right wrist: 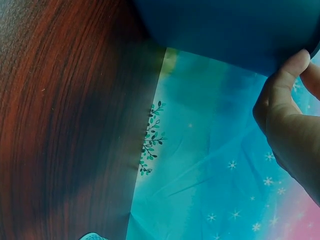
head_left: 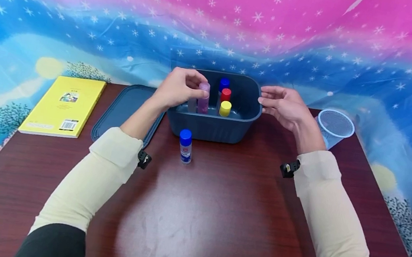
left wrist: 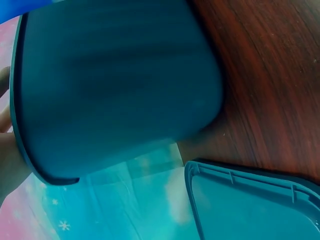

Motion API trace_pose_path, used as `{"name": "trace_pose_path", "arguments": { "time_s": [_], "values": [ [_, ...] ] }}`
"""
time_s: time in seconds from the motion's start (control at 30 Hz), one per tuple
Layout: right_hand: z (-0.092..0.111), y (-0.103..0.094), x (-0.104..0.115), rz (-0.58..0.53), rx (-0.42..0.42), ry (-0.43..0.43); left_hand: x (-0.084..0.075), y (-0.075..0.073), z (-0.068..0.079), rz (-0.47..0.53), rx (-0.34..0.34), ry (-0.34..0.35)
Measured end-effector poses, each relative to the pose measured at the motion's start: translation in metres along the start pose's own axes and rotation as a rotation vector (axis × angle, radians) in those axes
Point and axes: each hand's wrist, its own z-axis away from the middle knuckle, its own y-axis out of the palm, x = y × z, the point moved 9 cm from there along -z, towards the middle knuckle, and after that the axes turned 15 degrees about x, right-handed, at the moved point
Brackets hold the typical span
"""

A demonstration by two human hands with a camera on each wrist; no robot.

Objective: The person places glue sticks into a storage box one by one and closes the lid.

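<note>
A dark blue-grey bin (head_left: pixel 210 128) stands at the back of the table. My left hand (head_left: pixel 177 86) reaches over its left side and pinches the top of a purple glue stick (head_left: pixel 203 102), upright inside. Beside that stick, blue-capped (head_left: pixel 224 83), red-capped (head_left: pixel 226 94) and yellow-capped (head_left: pixel 225 108) sticks stand in the bin. My right hand (head_left: pixel 284 106) is at the bin's right rim, fingers nearly straight and fingertips against it. In front of the bin, a blue-capped glue stick (head_left: pixel 185 147) stands on the table. The left wrist view shows the bin's outer wall (left wrist: pixel 120 90), hiding the held stick.
To the left of the bin lies its flat lid (head_left: pixel 123 108), with a yellow book (head_left: pixel 64 106) further left. A light blue mesh cup (head_left: pixel 335 124) stands behind my right forearm. A patterned cloth (head_left: pixel 221 21) hangs at the table's back and sides.
</note>
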Motion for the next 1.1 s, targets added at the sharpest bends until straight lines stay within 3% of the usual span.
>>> {"name": "trace_pose_path", "arguments": {
  "time_s": [0.47,0.93,1.1],
  "values": [
    [0.000,0.000,0.000,0.020,-0.001,0.008,0.005,0.014,-0.017,-0.120,0.075,-0.124],
    [0.001,0.000,0.000,0.018,-0.001,0.006,0.005,0.019,-0.024,-0.218,0.092,-0.167],
    [0.001,0.001,0.000,0.005,0.001,0.000,0.005,0.021,-0.028,-0.208,0.085,-0.161]
  ]
}}
